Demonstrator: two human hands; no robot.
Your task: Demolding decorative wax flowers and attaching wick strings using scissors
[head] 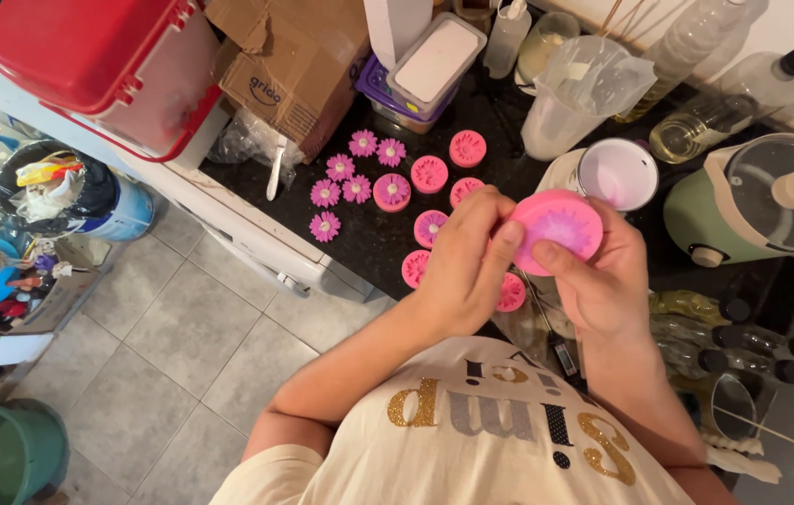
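Both my hands hold a round pink silicone mould (558, 228) with a flower shape inside, above the dark counter (388, 245). My left hand (464, 262) presses its edge from the left with thumb and fingers. My right hand (603, 281) cups it from the right and below. On the counter to the left lie several pink flower-shaped pieces (341, 182) and several more round pink moulds (429, 174).
A white cup (616, 174), a clear measuring jug (577, 93), plastic bottles (696, 37) and a green cooker with a glass lid (762, 201) stand at the back right. A cardboard box (289, 65) and red lid (102, 56) sit at the left. Bins (70, 192) stand on the tiled floor.
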